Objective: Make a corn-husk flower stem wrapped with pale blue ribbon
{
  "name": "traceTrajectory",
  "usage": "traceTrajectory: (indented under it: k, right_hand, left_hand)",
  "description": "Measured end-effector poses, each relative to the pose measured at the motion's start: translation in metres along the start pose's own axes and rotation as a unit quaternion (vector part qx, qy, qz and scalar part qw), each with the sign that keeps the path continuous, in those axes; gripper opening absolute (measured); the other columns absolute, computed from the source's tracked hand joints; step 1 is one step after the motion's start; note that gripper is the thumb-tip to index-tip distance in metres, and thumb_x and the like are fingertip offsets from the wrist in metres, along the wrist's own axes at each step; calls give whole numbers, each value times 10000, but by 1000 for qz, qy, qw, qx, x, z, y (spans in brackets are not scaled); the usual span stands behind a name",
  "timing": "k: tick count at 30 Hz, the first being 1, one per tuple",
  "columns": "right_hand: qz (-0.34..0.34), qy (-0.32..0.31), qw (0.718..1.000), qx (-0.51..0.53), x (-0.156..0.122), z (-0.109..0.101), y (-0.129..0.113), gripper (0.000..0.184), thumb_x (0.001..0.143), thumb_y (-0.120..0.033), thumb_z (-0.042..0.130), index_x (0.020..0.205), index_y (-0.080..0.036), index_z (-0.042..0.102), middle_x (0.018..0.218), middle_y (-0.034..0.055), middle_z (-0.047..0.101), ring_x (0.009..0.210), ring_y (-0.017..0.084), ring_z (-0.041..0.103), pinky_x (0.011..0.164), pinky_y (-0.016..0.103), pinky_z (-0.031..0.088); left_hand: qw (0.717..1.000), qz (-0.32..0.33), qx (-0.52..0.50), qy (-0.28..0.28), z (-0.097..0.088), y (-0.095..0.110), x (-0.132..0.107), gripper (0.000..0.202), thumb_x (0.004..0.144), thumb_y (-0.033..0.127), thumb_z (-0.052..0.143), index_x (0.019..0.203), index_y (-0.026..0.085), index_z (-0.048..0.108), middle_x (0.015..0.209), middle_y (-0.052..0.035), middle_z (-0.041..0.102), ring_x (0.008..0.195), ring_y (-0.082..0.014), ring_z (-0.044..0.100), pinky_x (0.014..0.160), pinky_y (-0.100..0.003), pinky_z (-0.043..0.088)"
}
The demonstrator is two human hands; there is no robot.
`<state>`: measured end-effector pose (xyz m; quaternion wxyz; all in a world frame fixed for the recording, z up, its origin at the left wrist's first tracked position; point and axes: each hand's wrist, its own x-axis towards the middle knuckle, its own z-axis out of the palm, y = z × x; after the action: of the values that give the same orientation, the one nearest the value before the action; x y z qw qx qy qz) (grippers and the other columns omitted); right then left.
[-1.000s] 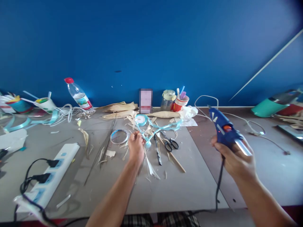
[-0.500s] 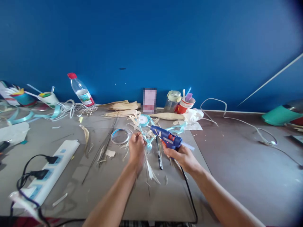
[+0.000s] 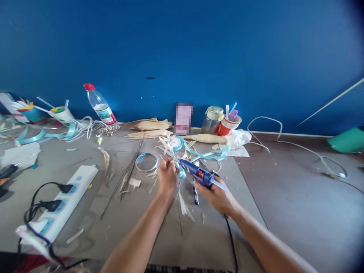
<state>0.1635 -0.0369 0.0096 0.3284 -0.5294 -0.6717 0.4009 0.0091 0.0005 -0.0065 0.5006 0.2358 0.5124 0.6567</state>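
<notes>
In the head view, my right hand [image 3: 214, 195] is wrapped round a blue hot glue gun [image 3: 193, 170], with a clear glue stick [image 3: 219, 185] poking from its back end. The nozzle points left, close by the fingers of my left hand [image 3: 167, 174]. Those fingers are pinched on a light-blue ribbon [image 3: 182, 173] that hangs beside them; whether the nozzle touches it I cannot tell. A ribbon spool [image 3: 176, 143] lies just beyond. Under the glue gun a pen-like cutter [image 3: 196, 195] is partly hidden. Pale husk scraps [image 3: 186, 208] lie below.
A white power strip [image 3: 64, 204] with black plugs lies at the left. A roll of tape [image 3: 146, 162] and thin wires [image 3: 125, 178] are left of my hands. Along the wall stand a leaning bottle [image 3: 104, 110], a jar [image 3: 212, 117] and paper cups [image 3: 227, 126]. The gun's black cord [image 3: 231, 242] runs toward me.
My right hand has brought the glue gun left and slightly down, so its nozzle is nearer the ribbon at my left fingers. The whole view has shifted slightly.
</notes>
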Motion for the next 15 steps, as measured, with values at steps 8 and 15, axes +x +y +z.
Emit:
traceTrajectory:
  k: [8, 15]
  right_hand:
    - [0, 3, 999, -33, 1, 3, 4, 260, 788, -404, 548, 852, -163, 623, 665, 9, 572, 594, 137, 496, 569, 258, 431]
    - [-29, 11, 999, -30, 1, 6, 7, 242, 772, -380, 560, 866, -171, 637, 653, 12, 585, 599, 150, 518, 562, 263, 440]
  left_hand:
    - [999, 19, -21, -14, 0, -4, 2, 50, 706, 170, 541, 741, 156, 509, 504, 68, 418, 427, -50, 369, 454, -194, 287]
    - [999, 18, -28, -13, -1, -4, 2, 78, 694, 189, 564, 743, 158, 511, 513, 67, 435, 420, -50, 370, 451, -195, 279]
